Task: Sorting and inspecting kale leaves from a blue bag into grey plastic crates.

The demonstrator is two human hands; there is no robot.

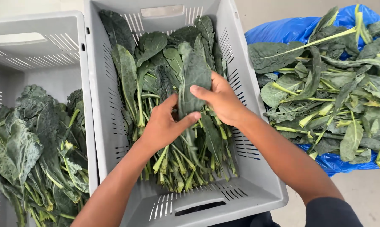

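You pinch one kale leaf (193, 86) with both hands, left hand (162, 126) and right hand (221, 98) (over the grey crate (257, 185)); tugging apart could tear it.

Dark green leaves (173, 75) with pale yellow-green stems, in a slotted grey crate (249, 185); beside the crate, bright blue plastic sheet (291, 29).
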